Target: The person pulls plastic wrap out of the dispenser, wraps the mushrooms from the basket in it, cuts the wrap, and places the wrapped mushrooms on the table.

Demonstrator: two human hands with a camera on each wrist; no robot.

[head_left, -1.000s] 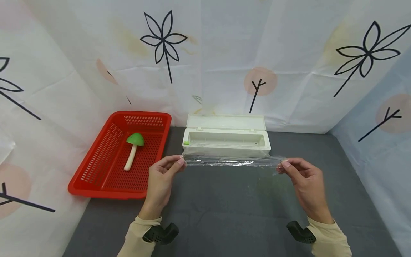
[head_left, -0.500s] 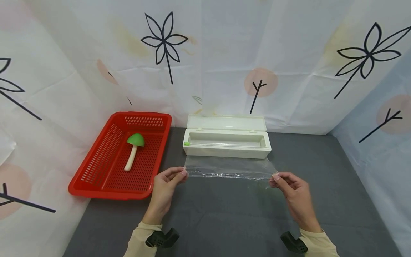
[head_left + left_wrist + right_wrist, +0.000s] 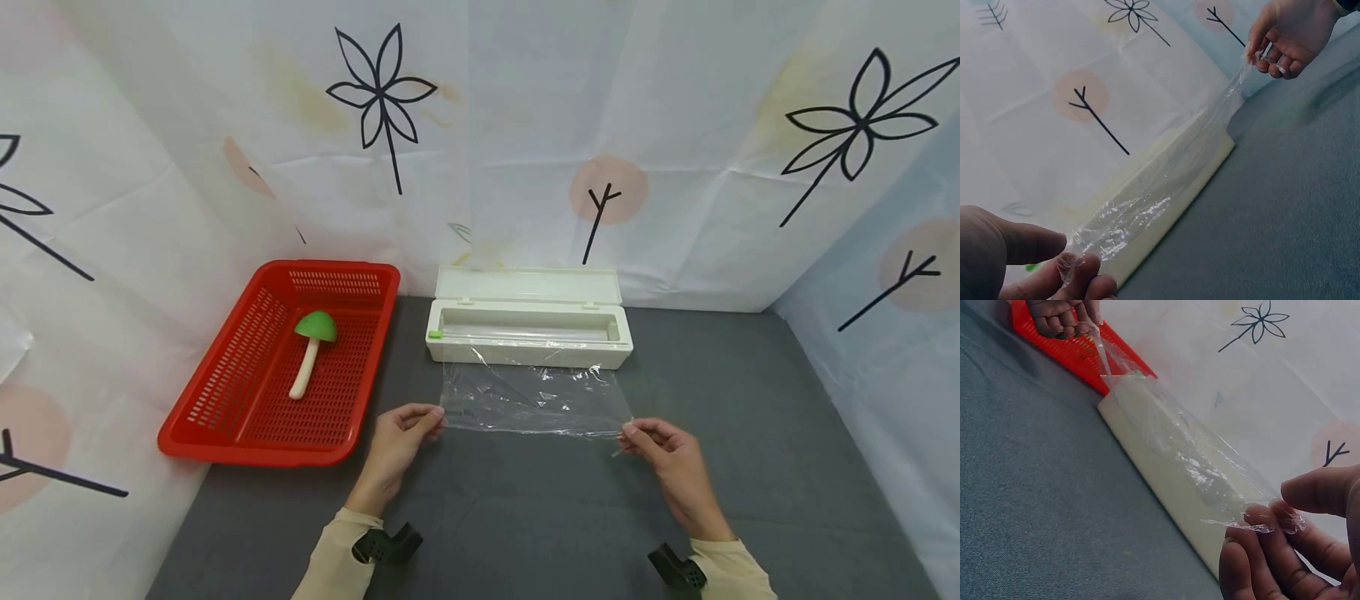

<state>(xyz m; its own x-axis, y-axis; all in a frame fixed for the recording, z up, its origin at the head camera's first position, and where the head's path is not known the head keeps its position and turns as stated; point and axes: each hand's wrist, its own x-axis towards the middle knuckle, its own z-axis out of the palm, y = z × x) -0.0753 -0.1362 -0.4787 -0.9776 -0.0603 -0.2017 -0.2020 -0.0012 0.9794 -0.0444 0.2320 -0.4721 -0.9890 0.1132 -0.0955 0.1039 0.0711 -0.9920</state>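
A clear sheet of plastic wrap (image 3: 532, 400) stretches from the long white dispenser box (image 3: 528, 354) toward me. My left hand (image 3: 401, 442) pinches its near left corner between thumb and fingers. At the near right corner, my right hand (image 3: 667, 462) pinches the film the same way. In the left wrist view the wrap (image 3: 1147, 206) looks wrinkled and shiny, bunched at the fingertips. The right wrist view shows a crumpled bit of film (image 3: 1241, 525) at the right fingers. A clear roll (image 3: 525, 329) lies inside the box, whose lid (image 3: 528, 285) stands open at the back.
Left of the box is a red perforated basket (image 3: 258, 454) with a green-capped mushroom (image 3: 306, 362) lying in it. Dark grey cloth (image 3: 525, 517) covers the table. A patterned white fabric backdrop (image 3: 517, 133) rises behind the box and along both sides.
Both hands have drawn toward me and somewhat closer together, still pinching the wrap. More film now spans between box and hands. Basket and box have stayed put.
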